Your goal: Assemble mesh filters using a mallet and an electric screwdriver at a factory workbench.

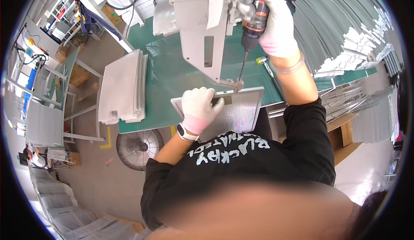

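Observation:
My right hand [276,20], in a white glove with a pink cuff, is wrapped round a black and orange power screwdriver [254,24]. Its long thin bit points down to the upper edge of a silver mesh panel in a metal frame [235,113]. A small clear piece at the tip surrounds the bit's end. My left hand [198,106], gloved likewise, closes over that same edge further left. The panel stands tilted against the table's near edge, its lower part close to my body. Just beyond it rises a pale grey machine stand [196,29] with a slot.
A stack of flat pale panels [123,85] lies at the left of the green table [161,80]. A hammer with a yellow-green head [264,63] lies right of the bit. Long metal strips [336,29] fill the right side. A round floor fan [140,149] stands lower left.

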{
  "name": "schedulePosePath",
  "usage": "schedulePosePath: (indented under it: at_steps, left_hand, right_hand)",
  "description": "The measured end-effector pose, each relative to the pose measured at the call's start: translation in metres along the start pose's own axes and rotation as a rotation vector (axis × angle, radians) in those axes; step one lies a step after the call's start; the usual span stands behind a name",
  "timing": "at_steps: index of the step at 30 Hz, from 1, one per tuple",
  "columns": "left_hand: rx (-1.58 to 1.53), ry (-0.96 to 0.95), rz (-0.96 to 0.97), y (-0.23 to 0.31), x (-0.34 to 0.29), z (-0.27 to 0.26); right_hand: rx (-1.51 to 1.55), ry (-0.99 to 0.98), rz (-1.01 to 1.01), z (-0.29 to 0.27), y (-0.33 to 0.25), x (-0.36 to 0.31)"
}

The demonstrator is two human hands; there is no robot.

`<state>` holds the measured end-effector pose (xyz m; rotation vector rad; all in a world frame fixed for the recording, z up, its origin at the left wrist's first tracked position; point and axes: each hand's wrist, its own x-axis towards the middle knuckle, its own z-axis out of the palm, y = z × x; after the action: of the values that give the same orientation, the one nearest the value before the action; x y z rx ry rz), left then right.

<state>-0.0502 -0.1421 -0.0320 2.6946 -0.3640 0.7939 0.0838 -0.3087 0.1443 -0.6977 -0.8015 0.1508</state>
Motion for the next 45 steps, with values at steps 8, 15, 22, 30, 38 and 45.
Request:
schedulePosePath:
  at_steps: [8,15,22,30,38,45]
  left_hand:
    - [-0.022,0.165,-0.017,0.023,-0.024,-0.006]
    - [-0.055,0.14,0.012,0.023,-0.023,-0.013]
    - [-0.182,0.066,0.027,0.03,-0.019,-0.019]
    - [-0.178,0.041,0.043,0.031,-0.027,-0.012]
    - [-0.253,0.134,0.136,0.03,-0.037,0.002]
    - [-0.236,0.125,0.13,0.029,-0.039,0.0]
  right_hand:
    - [-0.219,0.012,-0.015,0.018,0.03,-0.029]
    - [-0.214,-0.031,0.016,0.022,0.037,-0.028]
    - [-0.029,-0.121,0.219,0.014,0.06,-0.059]
    - [0.174,-0.174,0.282,0.008,0.058,-0.067]
    - [0.25,-0.212,0.302,0.006,0.066,-0.072]
    - [0.187,-0.249,0.296,0.012,0.06,-0.069]
